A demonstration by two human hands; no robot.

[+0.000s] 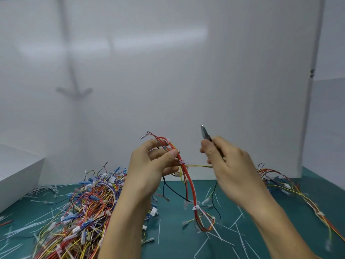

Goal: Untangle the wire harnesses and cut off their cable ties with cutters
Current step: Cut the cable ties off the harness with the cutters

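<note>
My left hand (151, 165) holds a red, yellow and black wire harness (188, 182) up above the table, pinching it near its upper end. White cable ties (181, 162) wrap the harness just right of my fingers, near its top and lower down. The harness hangs in a loop down to the mat. My right hand (225, 161) grips the cutters (205, 133), whose metal tip points up, a short way right of the harness and clear of it.
A big tangled pile of harnesses (84, 212) lies on the green mat at the lower left. Another group of harnesses (291, 191) trails along the right. Several cut white ties (237, 221) litter the mat. A white box (16, 171) stands at the left, white walls behind.
</note>
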